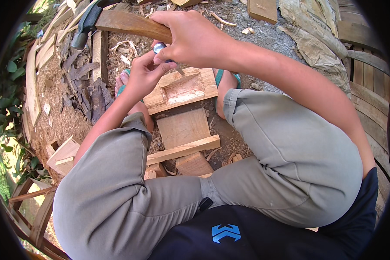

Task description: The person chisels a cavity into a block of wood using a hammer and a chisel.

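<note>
My right hand (195,41) grips the wooden handle of a claw hammer (132,26), whose dark metal head lies out to the left. Below it, my left hand (146,73) is closed around a chisel (159,47) with a round, shiny metal end; the right thumb and fingers are close to that end or touching it. The chisel's blade points down at a light wooden block (203,89), though my fingers cover most of the tool. A rectangular recess is cut into the block, which lies between my sandalled feet.
A flat board (184,128) and a wooden strip (186,148) lie nearer to me. Dark bark scraps (84,86) and shavings cover the ground at left. A wood block (262,11) and a crumpled paper sack (318,47) lie at far right, beside stacked planks (370,104).
</note>
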Tool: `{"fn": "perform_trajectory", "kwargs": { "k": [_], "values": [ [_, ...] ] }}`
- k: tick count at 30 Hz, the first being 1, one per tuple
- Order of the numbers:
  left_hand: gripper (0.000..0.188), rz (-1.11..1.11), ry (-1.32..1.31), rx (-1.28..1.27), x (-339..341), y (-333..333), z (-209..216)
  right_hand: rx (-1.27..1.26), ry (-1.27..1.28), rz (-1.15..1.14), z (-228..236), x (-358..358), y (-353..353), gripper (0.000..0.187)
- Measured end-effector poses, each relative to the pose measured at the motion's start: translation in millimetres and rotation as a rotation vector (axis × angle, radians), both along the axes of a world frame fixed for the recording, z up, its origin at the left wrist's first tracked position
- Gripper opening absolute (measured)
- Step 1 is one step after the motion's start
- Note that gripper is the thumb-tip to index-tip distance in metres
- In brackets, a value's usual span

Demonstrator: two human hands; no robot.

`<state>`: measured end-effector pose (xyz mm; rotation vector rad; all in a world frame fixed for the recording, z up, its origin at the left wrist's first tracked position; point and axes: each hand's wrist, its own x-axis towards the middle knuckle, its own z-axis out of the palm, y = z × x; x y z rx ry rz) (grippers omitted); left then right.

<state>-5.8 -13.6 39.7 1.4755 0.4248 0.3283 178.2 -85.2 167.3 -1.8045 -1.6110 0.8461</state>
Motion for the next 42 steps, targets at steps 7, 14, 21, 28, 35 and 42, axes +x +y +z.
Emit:
{"fn": "perform_trajectory", "kwargs": {
  "k": [7,14,21,28,35,42],
  "values": [
    [0.021,-0.012,-0.005,0.012,-2.0,1.0,-4.5,0.063,-0.057,0.029,-1.5,-0.7,0.1,0.039],
    [0.021,-0.013,-0.011,0.005,-2.0,2.5,-6.4,0.094,-0.057,0.036,-3.9,-0.3,0.5,0.038],
    [0.020,-0.006,-0.009,0.000,-1.1,1.3,-4.1,0.072,-0.064,0.029,-1.3,-0.5,0.8,0.037],
    [0.018,-0.018,-0.018,-0.010,-1.1,0.2,-3.5,0.024,0.001,0.017,-0.8,0.5,0.1,0.039],
    [0.019,-0.009,-0.027,0.035,-1.5,1.5,-5.7,0.040,-0.056,0.033,3.0,-0.7,1.2,0.036],
    [0.019,-0.001,-0.031,0.048,-0.1,0.3,-3.8,0.096,-0.058,0.038,-1.7,-0.3,-0.3,0.032]
  ]
}}
